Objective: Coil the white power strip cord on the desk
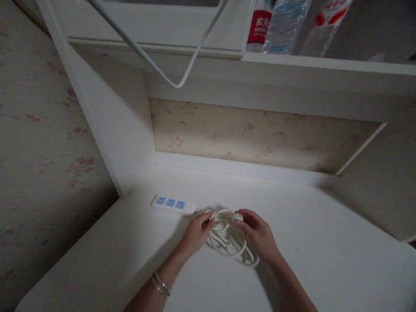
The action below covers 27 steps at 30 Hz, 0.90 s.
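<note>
Coiled white cable (231,242) is seen lying on the white desk (325,260), near the middle of the scene, and it is gripped from both sides. At its far left end the cable is joined to a white power strip (173,203) with blue sockets, which is laid flat on the desk, just left of the hands and pointing toward the side panel (123,143) of the alcove.

The left hand (196,234) is brought in from the near left, the forearm angled up and to the right, the wrist ringed by thin bracelets (160,284). Its fingers are curled and closed on the top left of the coil, where several loops are gathered together. The right hand (258,234) is brought in from the near right, palm turned down, with thumb and fingertips pinched on the top right of the bundle. The two hands are held close, with only the bunched loops between them, while the lower loops are left spread on the desk between the wrists.

Farther back, floral wallpaper (253,134) is seen behind the desk. On the shelf (325,65) above, plastic bottles (286,26) are stood, and a white hanger (182,73) is hung at the far left.
</note>
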Each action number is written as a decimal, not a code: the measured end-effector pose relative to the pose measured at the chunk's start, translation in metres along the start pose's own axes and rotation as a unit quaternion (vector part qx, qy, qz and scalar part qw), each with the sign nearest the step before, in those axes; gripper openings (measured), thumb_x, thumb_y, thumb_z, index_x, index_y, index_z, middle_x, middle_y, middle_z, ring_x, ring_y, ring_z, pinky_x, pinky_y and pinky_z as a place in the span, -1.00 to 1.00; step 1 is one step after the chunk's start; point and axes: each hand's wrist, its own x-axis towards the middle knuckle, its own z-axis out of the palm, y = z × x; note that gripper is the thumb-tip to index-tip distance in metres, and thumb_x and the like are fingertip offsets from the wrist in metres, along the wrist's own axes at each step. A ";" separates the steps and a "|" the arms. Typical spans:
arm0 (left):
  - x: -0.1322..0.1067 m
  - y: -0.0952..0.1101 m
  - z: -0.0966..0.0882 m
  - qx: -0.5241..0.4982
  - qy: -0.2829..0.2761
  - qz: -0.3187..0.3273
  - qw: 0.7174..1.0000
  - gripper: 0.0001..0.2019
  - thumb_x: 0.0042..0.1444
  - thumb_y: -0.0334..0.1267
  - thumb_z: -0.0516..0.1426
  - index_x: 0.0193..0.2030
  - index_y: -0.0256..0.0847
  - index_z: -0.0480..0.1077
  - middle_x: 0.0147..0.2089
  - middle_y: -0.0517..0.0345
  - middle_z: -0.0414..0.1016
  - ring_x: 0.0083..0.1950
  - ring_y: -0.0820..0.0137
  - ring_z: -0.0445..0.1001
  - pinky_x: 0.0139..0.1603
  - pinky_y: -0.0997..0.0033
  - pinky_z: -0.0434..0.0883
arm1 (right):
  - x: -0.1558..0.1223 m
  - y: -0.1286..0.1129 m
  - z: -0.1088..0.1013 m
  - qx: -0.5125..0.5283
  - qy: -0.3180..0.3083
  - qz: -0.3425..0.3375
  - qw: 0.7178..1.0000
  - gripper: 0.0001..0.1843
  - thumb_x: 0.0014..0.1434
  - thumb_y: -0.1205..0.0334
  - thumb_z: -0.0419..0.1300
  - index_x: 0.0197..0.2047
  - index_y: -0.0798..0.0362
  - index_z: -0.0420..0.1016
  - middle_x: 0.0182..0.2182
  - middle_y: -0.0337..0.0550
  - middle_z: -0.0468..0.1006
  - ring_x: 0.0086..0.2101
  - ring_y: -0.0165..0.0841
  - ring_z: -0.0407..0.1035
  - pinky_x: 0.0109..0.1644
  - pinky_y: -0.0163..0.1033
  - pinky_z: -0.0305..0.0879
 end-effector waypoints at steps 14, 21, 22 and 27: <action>-0.002 0.001 0.001 0.004 0.027 -0.007 1.000 -0.75 0.17 -0.15 0.05 -0.15 -0.23 0.44 -0.36 0.11 0.50 -0.37 0.38 0.43 -0.34 0.45 0.32 | -0.013 -0.018 0.005 -0.042 -0.203 -0.066 0.976 -0.68 0.17 0.06 0.19 0.00 -0.16 0.52 0.03 -0.14 0.49 0.12 -0.20 0.25 0.26 0.05 0.07; 0.001 -0.007 0.003 -0.066 0.023 -0.015 0.997 -0.77 0.15 -0.16 0.07 -0.17 -0.24 0.44 -0.26 0.03 0.54 -0.26 0.32 0.50 -0.21 0.38 0.39 | -0.014 -0.006 0.007 0.012 -0.143 -0.019 0.989 -0.52 0.10 0.04 0.27 0.11 -0.13 0.43 0.18 -0.11 0.33 0.17 -0.17 0.18 0.28 0.01 0.03; 0.001 -0.007 0.003 -0.073 0.021 -0.015 0.997 -0.77 0.15 -0.16 0.08 -0.17 -0.24 0.45 -0.27 0.04 0.54 -0.27 0.33 0.50 -0.22 0.38 0.39 | -0.014 -0.004 0.007 0.021 -0.146 0.004 0.989 -0.47 0.11 0.02 0.25 0.15 -0.12 0.38 0.20 -0.10 0.30 0.18 -0.17 0.17 0.28 0.02 0.02; 0.001 -0.006 0.001 -0.067 0.014 -0.027 0.997 -0.73 0.16 -0.12 0.07 -0.13 -0.23 0.46 -0.35 0.10 0.53 -0.32 0.34 0.49 -0.28 0.41 0.37 | -0.010 0.003 0.005 0.041 -0.131 0.070 0.988 -0.40 0.08 -0.04 0.27 0.16 -0.04 0.38 0.14 -0.03 0.37 0.13 -0.15 0.23 0.24 0.00 0.08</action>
